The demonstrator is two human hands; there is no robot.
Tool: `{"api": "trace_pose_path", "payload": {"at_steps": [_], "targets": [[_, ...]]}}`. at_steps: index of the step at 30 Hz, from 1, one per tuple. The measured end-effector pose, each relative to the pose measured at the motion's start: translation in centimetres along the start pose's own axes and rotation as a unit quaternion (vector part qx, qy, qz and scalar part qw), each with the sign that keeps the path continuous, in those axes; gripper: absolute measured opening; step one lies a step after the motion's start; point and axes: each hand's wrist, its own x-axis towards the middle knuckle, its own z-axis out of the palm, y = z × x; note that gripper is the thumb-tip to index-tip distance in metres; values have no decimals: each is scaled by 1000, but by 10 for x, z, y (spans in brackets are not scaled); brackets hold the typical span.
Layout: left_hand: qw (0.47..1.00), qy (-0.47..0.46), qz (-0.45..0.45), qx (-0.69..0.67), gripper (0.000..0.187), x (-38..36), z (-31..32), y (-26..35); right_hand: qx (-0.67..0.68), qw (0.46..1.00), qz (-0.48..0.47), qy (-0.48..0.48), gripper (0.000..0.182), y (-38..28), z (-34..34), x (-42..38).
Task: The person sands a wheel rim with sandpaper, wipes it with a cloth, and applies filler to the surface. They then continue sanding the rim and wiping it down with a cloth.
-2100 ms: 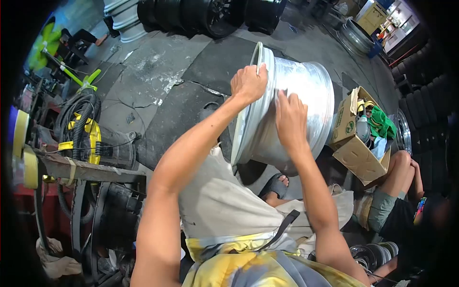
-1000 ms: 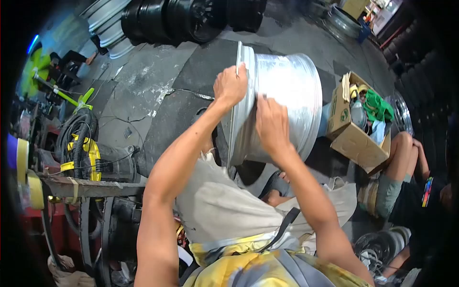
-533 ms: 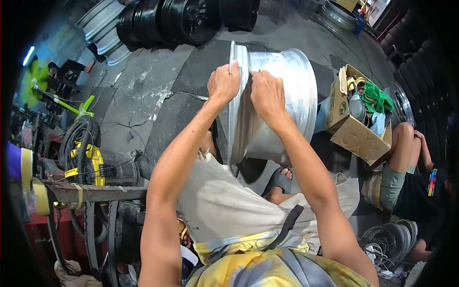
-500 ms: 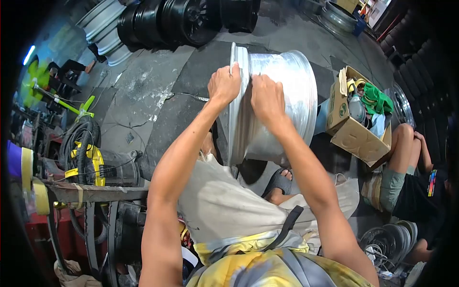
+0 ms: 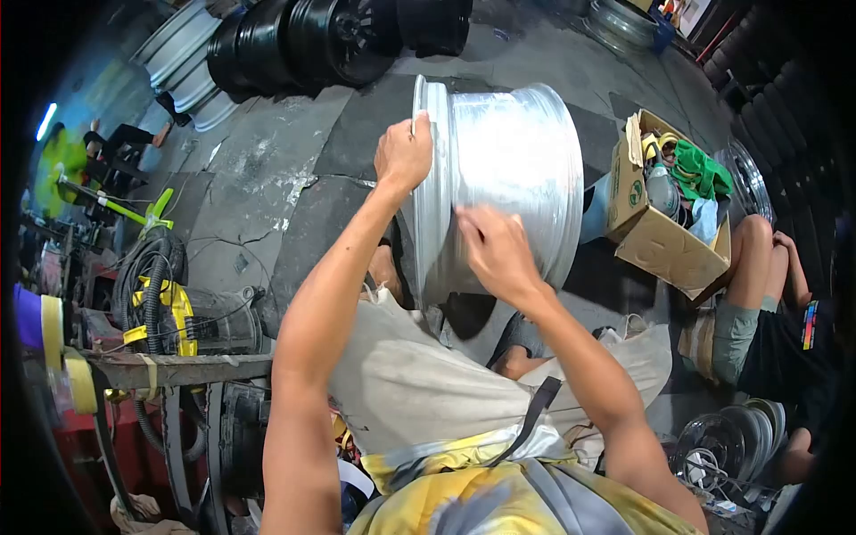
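A bare silver wheel rim (image 5: 517, 152) stands on its tread in front of me, its wide flange facing left. My left hand (image 5: 404, 153) is closed around the upper part of that flange, thumb up over the edge. Lower down, my right hand (image 5: 499, 248) rests against the barrel beside the flange. Its fingers are curled together; whatever is pinched in them, if anything, is hidden and slightly blurred. The metal shines brightly in the middle of the barrel.
At right stands a cardboard box (image 5: 664, 236) with a green cloth (image 5: 703, 169) and tools. Another person's knee (image 5: 758, 245) is just beyond it. Black wheel rims (image 5: 343, 40) line the back. At left are a metal frame (image 5: 178, 367), a corrugated hose (image 5: 153, 285) and a green fan (image 5: 67, 169).
My right hand has slid down along the barrel, toward me. My left hand keeps its hold on the flange. The whole view has shifted slightly.
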Motion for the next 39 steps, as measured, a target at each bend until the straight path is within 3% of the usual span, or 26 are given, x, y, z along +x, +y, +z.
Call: {"api": "trace_pose_path", "payload": {"at_steps": [2,5,7,9,13,17,19,21,26,27,30,33,39], "targets": [[1000,10,13,-11,60,6,5,-6,98,980,100,-140,23,0,-32,-14],[1000,5,19,2,60,7,3,-3,81,993,75,-47,25,1,-35,3],[1000,18,24,1,60,3,3,-2,51,996,60,-34,26,1,-9,2],[1000,20,8,-3,60,1,3,-1,8,998,-14,60,25,-1,20,-1],[1000,16,24,-3,60,0,4,-6,-48,994,14,99,26,-6,30,32],[1000,23,12,-9,59,10,4,-4,-30,996,9,89,29,-10,32,0],[1000,25,10,-6,59,7,7,-5,-18,999,39,29,30,-14,25,-9],[999,35,35,-1,59,5,11,-8,-31,996,13,79,29,-8,29,3],[999,36,14,-1,60,4,5,-4,-35,994,21,99,30,-9,36,1],[999,39,15,-5,60,5,5,-3,-22,997,50,46,29,-17,28,-19],[999,33,24,-6,60,-2,7,-6,-3,998,65,28,30,-14,28,-15],[999,24,25,-16,59,-3,4,-5,-15,994,31,107,30,-6,33,25],[999,40,13,-20,58,-5,7,-5,22,997,60,44,27,-17,24,-21]]}}
